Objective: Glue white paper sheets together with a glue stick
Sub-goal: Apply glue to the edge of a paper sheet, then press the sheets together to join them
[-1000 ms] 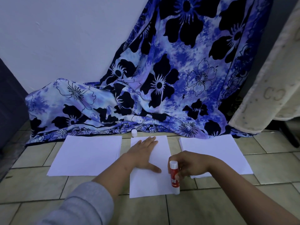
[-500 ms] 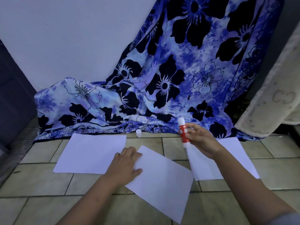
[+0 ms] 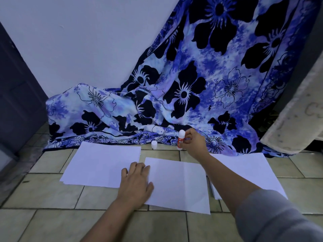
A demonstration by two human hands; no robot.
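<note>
Right hand (image 3: 194, 145) has carried glue stick (image 3: 180, 139) far, upright beside cap (image 3: 154, 144); fingers pinch barrel, floor contact unclear. Left hand (image 3: 135, 184) spread flat on middle sheet (image 3: 178, 182), now swung square, just beside left stack (image 3: 103, 165). Gluing pass probably finished; joining next.

A plain white wall (image 3: 78, 41) fills the far left under dim, bluish light. A blue cloth (image 3: 209, 93) with big black flowers hangs down the far right of it and bunches on the floor (image 3: 52, 224), which is laid with pale greenish tiles. A dark door (image 3: 15, 102) stands at the left edge. A beige textured fabric (image 3: 293, 119) hangs at the right.
</note>
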